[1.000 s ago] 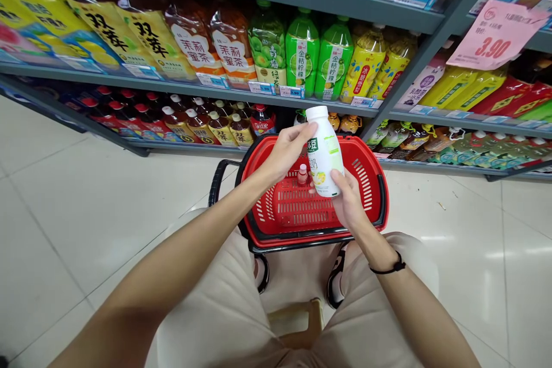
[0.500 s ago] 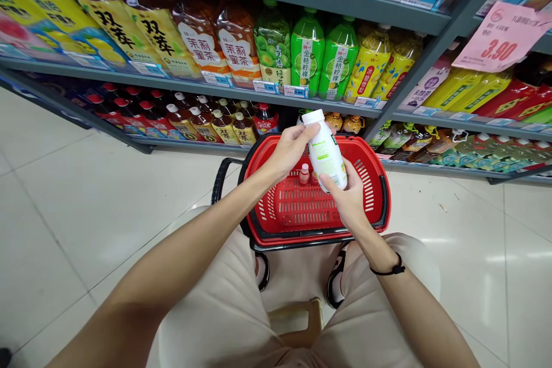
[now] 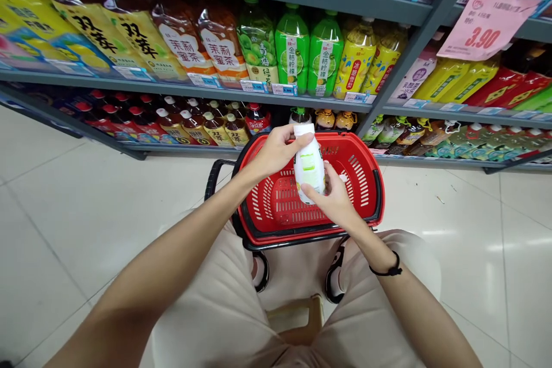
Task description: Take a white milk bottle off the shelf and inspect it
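Note:
A white plastic bottle [image 3: 309, 167] with a white cap and green print is held in both hands, nearly upright with its top leaning slightly left. My left hand [image 3: 279, 149] grips it near the cap, thumb across the neck. Around the lower part, on the right side, are the fingers and thumb of my right hand [image 3: 333, 192]. Below the bottle sits a red shopping basket [image 3: 276, 224] with slotted walls and a black handle. Part of the basket's inside is hidden by the bottle and hands; a small white cap shows just right of my right hand.
Drink shelves [image 3: 172, 79] run across the front, packed with large tea and juice bottles [image 3: 291, 49] and smaller ones below. A pink price sign [image 3: 485, 26] juts out at right. Under my legs, between my shoes, is a stool part [image 3: 314, 313] on the tiled floor [image 3: 470, 230].
The bottle has turned more upright and come down a little to the left, both hands moving with it. The small bottle in the basket is now covered from view. The camera view has shifted slightly.

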`<state>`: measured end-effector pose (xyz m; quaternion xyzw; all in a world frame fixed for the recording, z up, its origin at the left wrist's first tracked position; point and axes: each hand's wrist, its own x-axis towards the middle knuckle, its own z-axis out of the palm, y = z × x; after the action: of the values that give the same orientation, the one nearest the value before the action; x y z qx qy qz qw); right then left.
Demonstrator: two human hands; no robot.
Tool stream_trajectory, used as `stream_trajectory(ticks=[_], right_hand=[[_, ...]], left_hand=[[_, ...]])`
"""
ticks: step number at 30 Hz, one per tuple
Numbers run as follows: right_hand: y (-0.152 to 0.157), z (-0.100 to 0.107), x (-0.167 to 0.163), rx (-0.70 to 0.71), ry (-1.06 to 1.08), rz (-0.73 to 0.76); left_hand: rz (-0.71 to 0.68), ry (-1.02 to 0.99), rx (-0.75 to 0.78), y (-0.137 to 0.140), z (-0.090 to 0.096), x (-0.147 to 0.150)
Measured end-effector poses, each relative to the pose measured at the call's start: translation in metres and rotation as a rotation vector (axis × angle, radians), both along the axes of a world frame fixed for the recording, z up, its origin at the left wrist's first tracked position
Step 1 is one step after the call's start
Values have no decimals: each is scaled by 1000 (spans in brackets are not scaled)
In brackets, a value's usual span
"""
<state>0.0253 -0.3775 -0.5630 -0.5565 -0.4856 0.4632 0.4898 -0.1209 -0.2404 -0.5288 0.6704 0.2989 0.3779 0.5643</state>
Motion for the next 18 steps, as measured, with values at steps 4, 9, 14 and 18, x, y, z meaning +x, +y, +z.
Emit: stream_trajectory(ticks=[4, 9, 14, 18], right_hand=[[-9, 8, 11, -167, -616, 128], [-27, 13, 6, -257, -1090, 508], [-38, 3, -8, -271, -1076, 898], [-34, -11, -13, -278, -1062, 921]], left_hand=[[-44, 227, 171, -11, -14, 8], [-115, 788, 582, -18, -43, 21], [-219, 1115, 529, -15, -92, 48], [-241, 1279, 473, -15, -135, 77]])
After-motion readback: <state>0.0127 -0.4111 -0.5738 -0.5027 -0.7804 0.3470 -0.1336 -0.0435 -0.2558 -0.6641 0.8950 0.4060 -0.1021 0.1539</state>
